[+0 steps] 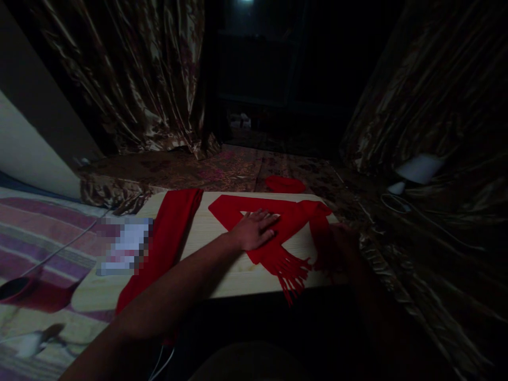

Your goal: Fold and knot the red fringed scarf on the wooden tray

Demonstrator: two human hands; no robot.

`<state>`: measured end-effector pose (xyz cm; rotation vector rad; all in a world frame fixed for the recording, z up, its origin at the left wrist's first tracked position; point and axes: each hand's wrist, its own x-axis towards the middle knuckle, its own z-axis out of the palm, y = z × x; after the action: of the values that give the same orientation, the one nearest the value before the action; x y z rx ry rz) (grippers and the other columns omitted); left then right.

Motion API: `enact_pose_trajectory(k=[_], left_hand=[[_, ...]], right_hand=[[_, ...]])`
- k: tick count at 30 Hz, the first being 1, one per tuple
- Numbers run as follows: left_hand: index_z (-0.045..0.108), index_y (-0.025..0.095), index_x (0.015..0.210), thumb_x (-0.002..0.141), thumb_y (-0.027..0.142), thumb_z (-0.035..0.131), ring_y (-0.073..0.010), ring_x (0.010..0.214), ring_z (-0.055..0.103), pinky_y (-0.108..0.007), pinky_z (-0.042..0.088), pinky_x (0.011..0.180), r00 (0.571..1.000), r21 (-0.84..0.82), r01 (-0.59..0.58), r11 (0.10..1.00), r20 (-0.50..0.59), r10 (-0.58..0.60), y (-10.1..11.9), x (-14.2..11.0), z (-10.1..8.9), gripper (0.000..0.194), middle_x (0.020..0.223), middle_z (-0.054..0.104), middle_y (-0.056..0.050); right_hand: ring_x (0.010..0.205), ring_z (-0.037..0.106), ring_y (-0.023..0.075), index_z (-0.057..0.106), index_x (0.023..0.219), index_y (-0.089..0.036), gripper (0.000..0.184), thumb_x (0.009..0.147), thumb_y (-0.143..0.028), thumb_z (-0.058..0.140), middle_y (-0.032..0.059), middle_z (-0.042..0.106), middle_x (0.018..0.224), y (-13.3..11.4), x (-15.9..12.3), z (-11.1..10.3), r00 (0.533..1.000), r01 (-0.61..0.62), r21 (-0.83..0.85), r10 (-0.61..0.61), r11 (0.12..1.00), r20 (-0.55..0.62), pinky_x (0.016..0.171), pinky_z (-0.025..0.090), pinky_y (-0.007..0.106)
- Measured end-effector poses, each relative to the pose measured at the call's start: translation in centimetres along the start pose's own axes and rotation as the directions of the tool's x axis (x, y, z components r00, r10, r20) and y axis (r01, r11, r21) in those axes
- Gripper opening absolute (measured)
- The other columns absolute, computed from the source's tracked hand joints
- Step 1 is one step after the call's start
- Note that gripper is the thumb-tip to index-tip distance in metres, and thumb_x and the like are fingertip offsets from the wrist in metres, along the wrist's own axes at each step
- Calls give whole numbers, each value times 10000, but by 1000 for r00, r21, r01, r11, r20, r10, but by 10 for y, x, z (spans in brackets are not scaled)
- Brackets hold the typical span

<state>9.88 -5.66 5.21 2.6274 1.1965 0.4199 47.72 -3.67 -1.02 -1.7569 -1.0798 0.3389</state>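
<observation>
A red scarf (293, 219) with a fringed end lies folded at angles on a pale wooden board (222, 275). My left hand (256, 230) rests on it palm down, fingers stretched out and a little spread. In deep shadow at the scarf's right side is my right hand (344, 235), its fingers dimly seen closed at the cloth's edge. To the left, a long folded strip of red cloth (169, 227) crosses the board and runs down behind my left forearm. Whether it joins the scarf cannot be seen.
A blurred-out pale item (126, 246) lies on the board's left. Beyond the far edge is a red oval thing (284, 184). A striped bedcover (47, 227) with a dark red object (37, 293) and cables is on the left. Patterned curtains (138, 69) hang behind; a white lamp-like object (420, 168) stands right.
</observation>
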Motion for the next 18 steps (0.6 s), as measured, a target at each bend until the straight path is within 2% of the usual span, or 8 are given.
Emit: enact_pose_trajectory(k=[2,4,7,12,16,18], left_hand=[[290,404,1582,974,662,297,-363,1530,214,-674,201,1174,995,-19,10,1000,100,-8,14,1,13,661,1671,248,-49],[332,421,1561,948,695,330,-372,1530,209,-720,148,1160,986,11,57,998,156,-58,16,2,23,671,1668,250,-57],[366,404,1549,941,685,379,-342,1530,226,-716,86,1168,985,51,89,995,144,-95,2,5,29,670,1661,262,-74],[311,424,1564,937,705,356,-334,1533,220,-720,94,1162,976,82,153,985,147,-163,-26,11,24,688,1661,255,-57],[302,394,1574,945,697,334,-321,1530,237,-715,128,1160,969,141,179,974,143,-199,-31,12,20,699,1655,276,-67],[368,356,1558,957,674,336,-319,1513,286,-684,168,1172,980,154,165,974,83,-179,-29,8,20,681,1629,341,-83]], right_hand=[[659,644,255,663,685,-217,239,633,-450,642,83,709,690,-1,-3,0,1000,-16,34,16,999,20,596,497,357],[683,642,249,660,670,-220,228,633,-444,643,76,707,693,-2,-4,0,999,-14,32,13,999,33,631,497,354],[665,623,237,654,662,-225,234,636,-457,634,60,696,669,-1,-4,1,1000,-7,44,5,999,31,624,488,344],[656,603,211,658,689,-214,250,639,-454,611,27,678,655,-1,-6,2,999,-22,57,21,998,30,602,470,308],[652,595,195,651,663,-221,197,654,-415,620,6,656,626,-4,-7,2,1000,-20,37,19,999,24,623,463,299],[651,588,188,638,645,-226,178,655,-403,619,-6,645,610,-6,-8,3,1000,-11,58,10,998,21,631,468,295]])
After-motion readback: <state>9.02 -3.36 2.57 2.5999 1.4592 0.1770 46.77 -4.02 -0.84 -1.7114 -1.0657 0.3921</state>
